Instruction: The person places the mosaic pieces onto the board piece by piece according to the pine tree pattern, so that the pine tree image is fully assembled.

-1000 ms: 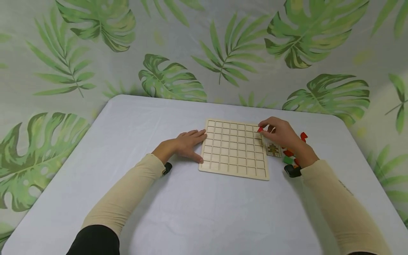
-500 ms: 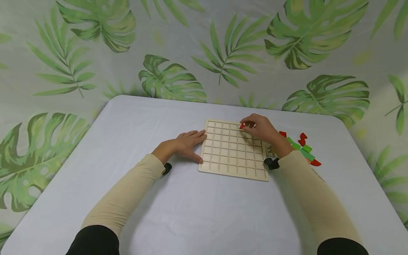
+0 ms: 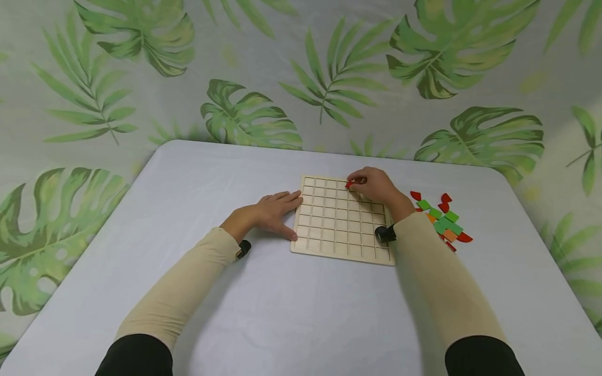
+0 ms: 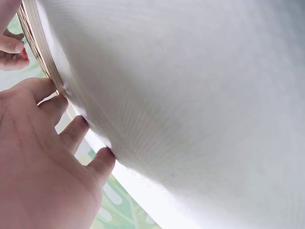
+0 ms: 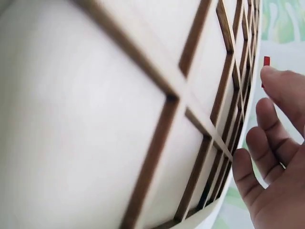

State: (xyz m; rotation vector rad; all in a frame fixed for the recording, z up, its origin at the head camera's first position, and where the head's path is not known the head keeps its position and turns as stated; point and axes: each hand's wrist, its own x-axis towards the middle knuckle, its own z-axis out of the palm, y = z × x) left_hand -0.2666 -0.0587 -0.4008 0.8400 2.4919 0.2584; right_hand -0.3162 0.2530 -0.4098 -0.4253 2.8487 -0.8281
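A light wooden board [image 3: 330, 225] with a grid of square recesses lies on the table. My left hand [image 3: 273, 213] rests at its left edge, fingers spread and straight, fingertips touching the rim; the left wrist view shows the fingers [image 4: 74, 136] along that edge. Over the far row of the grid, right of its middle, my right hand [image 3: 375, 187] pinches a small red piece [image 3: 348, 185] between thumb and fingertips. In the right wrist view the red piece [image 5: 267, 61] stands out beyond the thumb. Whether it touches the board cannot be told.
Several flat pieces lie loose right of the board, among them a green piece [image 3: 443, 224], a red piece [image 3: 464, 237] and an orange piece [image 3: 450, 235]. My right forearm passes over the board's right side. A white cloth [image 3: 301, 313] covers the table; a leaf-printed curtain [image 3: 282, 68] hangs behind.
My right hand has carried the red piece leftward from the board's right edge along the far row. Its arm now hides the small patterned card seen earlier. My left hand has stayed put.
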